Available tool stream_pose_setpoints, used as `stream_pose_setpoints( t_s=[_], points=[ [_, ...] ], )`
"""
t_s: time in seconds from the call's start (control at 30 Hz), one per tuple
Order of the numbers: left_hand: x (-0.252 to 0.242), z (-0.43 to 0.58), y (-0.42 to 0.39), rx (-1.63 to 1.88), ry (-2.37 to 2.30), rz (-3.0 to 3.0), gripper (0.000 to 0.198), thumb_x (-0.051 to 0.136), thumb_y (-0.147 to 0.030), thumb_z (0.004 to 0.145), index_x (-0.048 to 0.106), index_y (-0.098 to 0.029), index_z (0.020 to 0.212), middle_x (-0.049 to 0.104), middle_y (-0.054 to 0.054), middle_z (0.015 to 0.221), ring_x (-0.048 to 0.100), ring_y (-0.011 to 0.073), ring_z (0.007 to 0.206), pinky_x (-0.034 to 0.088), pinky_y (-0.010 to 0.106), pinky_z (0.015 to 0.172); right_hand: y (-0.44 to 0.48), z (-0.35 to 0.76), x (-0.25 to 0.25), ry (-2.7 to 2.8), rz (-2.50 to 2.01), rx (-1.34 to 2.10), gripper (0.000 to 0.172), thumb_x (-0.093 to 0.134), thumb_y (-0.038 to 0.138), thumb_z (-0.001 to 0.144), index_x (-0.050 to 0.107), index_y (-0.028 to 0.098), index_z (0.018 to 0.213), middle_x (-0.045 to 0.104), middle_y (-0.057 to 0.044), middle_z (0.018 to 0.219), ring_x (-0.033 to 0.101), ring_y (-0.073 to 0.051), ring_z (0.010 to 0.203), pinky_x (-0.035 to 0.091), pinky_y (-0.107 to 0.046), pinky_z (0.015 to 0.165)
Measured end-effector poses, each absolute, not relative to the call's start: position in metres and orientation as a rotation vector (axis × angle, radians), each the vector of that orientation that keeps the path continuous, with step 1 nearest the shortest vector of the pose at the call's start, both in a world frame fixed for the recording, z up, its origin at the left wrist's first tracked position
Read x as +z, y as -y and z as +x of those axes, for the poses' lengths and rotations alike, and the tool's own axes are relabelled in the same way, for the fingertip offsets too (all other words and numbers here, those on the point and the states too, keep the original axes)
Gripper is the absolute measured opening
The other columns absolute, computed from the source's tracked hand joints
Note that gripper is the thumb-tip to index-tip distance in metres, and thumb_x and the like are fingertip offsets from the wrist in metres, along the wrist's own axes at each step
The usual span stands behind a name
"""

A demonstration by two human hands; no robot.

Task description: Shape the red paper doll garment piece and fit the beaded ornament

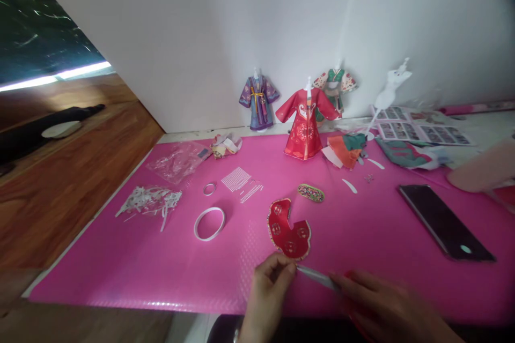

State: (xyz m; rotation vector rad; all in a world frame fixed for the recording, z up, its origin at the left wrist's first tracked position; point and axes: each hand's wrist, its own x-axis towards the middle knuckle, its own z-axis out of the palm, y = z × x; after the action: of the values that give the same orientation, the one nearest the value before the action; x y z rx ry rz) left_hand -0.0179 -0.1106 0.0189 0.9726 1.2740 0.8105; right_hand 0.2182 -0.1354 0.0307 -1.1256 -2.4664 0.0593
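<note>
My left hand [269, 284] is closed in a pinch at the lower edge of a red doll-clothes collar [286, 233] with gold motifs and a pale beaded border. What lies between its fingertips is too small to make out. My right hand [374, 300], blurred, grips a pair of scissors [317, 277] with red handles. The blade tips point left and reach my left fingertips, just below the collar. Above the collar lies a small oval patterned piece [310, 193]. Further back a red robe [304, 128] hangs upright on a miniature mannequin.
On the pink mat [161, 268] are tape rolls [210, 224], a sheet of tiny beads [236, 179], white scraps [148, 201] and a phone [444, 222]. Behind stand a purple robe [259, 102], a green-and-white outfit [335, 83] and a bare mannequin [388, 94]. Fabric pieces [346, 149] lie nearby.
</note>
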Motion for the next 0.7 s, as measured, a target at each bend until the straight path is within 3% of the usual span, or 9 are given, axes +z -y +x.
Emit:
stream_pose_setpoints(
  t_s=[0.4, 0.7],
  points=[
    [0.021, -0.019, 0.106, 0.766, -1.226, 0.993, 0.038, 0.066, -0.052, 0.076, 0.052, -0.018, 0.066, 0.041, -0.007, 0.054, 0.033, 0.0095, 0.052, 0.025, 0.023, 0.052, 0.139, 0.218, 0.037, 2.458, -1.137, 0.098, 0.044, 0.043, 0.012, 0.086, 0.059, 0.025, 0.125, 0.077, -0.004, 0.089, 0.071, -0.015, 0.059, 0.057, -0.022, 0.052],
    [0.029, -0.039, 0.102, 0.615, -0.926, 0.943, 0.036, 0.064, -0.050, 0.083, 0.057, -0.015, 0.075, 0.051, -0.004, 0.060, 0.040, 0.0077, 0.050, 0.028, 0.022, 0.051, 0.137, 0.224, 0.047, 2.533, -1.049, 0.120, 0.035, 0.041, 0.021, 0.095, 0.059, 0.025, 0.124, 0.076, -0.003, 0.089, 0.071, -0.014, 0.059, 0.055, -0.020, 0.049]
  ],
)
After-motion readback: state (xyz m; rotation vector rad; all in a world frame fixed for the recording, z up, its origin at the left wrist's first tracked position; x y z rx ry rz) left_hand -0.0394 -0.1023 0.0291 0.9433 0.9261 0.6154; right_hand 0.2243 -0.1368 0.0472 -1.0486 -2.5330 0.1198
